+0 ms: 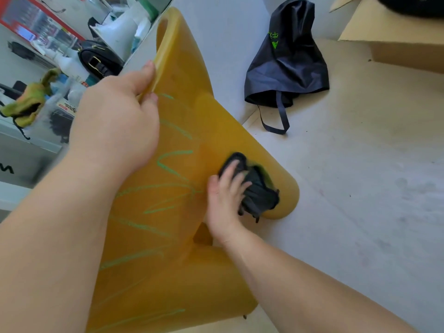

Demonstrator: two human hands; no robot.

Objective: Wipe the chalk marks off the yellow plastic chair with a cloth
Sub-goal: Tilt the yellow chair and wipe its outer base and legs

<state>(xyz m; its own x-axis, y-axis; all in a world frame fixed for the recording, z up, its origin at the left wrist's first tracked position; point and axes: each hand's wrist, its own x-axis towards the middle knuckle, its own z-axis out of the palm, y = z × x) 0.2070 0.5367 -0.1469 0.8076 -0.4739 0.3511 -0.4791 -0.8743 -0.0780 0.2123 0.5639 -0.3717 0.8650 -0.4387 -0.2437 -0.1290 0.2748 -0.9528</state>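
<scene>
Left hand [113,123] grips the chair [173,212] by its rim (rigid, light, probably slick). Right hand [225,198] presses the soft cloth [258,191] flat; green chalk [168,162] remains.

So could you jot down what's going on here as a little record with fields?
Left hand: grips the yellow chair by its edge
Right hand: presses a dark cloth on the chair
Chalk marks: green, many left
Nearby: black bag, cardboard box
</scene>
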